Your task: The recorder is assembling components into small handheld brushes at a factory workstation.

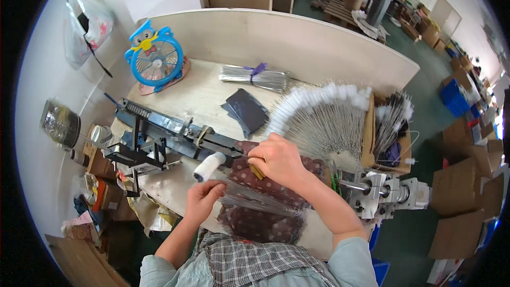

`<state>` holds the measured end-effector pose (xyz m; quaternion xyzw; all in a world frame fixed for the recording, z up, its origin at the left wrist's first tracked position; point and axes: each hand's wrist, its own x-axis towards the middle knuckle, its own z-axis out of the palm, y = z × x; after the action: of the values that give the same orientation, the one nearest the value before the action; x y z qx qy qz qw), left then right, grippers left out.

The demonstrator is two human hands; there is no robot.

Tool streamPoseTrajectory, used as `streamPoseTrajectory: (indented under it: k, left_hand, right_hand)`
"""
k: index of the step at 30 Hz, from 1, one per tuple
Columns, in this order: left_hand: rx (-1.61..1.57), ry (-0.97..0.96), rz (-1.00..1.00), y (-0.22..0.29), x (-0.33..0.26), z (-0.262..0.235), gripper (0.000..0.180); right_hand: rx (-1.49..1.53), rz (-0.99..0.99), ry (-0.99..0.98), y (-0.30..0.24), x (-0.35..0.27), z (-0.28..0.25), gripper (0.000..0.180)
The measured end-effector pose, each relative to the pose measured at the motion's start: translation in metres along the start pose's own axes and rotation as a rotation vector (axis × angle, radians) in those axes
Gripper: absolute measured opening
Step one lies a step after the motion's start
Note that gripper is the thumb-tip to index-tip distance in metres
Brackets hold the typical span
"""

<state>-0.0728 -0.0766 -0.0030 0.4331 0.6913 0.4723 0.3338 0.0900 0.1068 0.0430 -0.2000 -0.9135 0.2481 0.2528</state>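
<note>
My left hand (201,199) is closed, thumb and fingertips pinched together at the near ends of a bundle of thin metal wires (271,203). What the pinch holds is too small to make out. Just beyond those fingers is a white roll (210,165) with a dark end. My right hand (276,160) is closed beside the right end of a long dark metal machine (175,134); its grip is hidden. A small yellowish-brown piece (256,172) shows under its fingers. Brown dotted cloth (260,226) lies beneath the wires.
Many white-tipped wire brushes (319,114) fan out at the right, beside a cardboard box (369,133) of more. Dark flat pads (247,110) and a tied wire bundle (255,77) lie farther back. A blue fan (156,61) stands back left; a metal spindle unit (390,191) sits right.
</note>
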Motion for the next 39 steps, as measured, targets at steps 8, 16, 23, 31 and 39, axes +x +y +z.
streamPoseTrajectory:
  k: [8, 16, 23, 31, 39]
  left_hand:
    - [-0.875, -0.031, -0.411, 0.015, 0.028, -0.005, 0.040]
    - [0.341, -0.119, -0.157, 0.007, 0.050, 0.019, 0.048]
    - [-0.298, -0.105, -0.271, -0.022, 0.043, 0.045, 0.041]
    - [-0.007, -0.142, -0.113, -0.005, 0.047, 0.055, 0.011]
    - [-0.421, 0.092, -0.231, -0.047, 0.035, -0.003, 0.031]
  right_hand:
    - [-0.221, 0.099, -0.014, -0.017, 0.017, 0.022, 0.008]
    - [-0.247, 0.132, -0.016, -0.019, 0.016, 0.019, 0.007]
    - [-0.219, 0.006, 0.155, -0.025, -0.010, -0.015, 0.013]
    - [-0.099, -0.007, 0.162, -0.009, -0.067, 0.029, 0.023]
    - [-0.151, 0.039, -0.011, 0.003, -0.054, 0.043, 0.020]
